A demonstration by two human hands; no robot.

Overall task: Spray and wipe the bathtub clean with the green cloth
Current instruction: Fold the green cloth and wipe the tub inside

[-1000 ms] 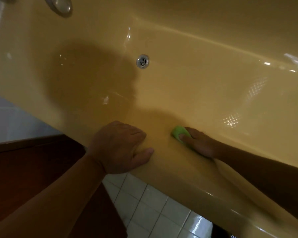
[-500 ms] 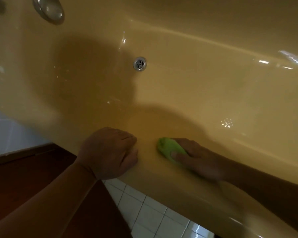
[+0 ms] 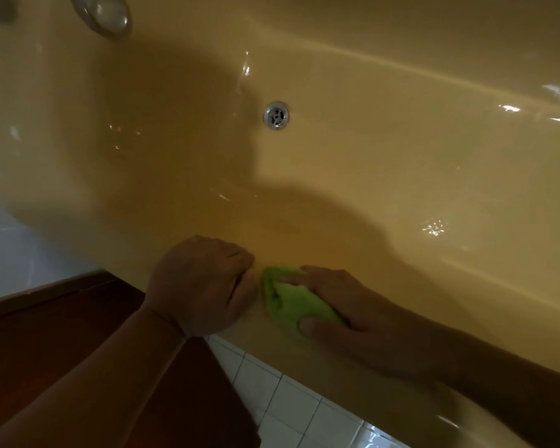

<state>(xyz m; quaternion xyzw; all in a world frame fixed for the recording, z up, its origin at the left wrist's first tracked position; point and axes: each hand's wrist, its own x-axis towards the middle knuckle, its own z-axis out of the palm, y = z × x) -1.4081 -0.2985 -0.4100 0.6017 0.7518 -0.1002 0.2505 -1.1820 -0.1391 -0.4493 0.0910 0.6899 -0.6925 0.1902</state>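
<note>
The left grip [image 3: 204,286] sits knuckles-up, fingers curled under, bare forearm running off to its lower left. Just to its right, the right grip [image 3: 346,315] pinches the green cloth [image 3: 288,305] between thumb and extended fingers, forearm stretching away rightward.

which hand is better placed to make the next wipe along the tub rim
Right. The right hand holds the green cloth pressed on the near rim of the bathtub, ready to wipe; the left hand only grips the rim beside it, with no cloth.
</note>
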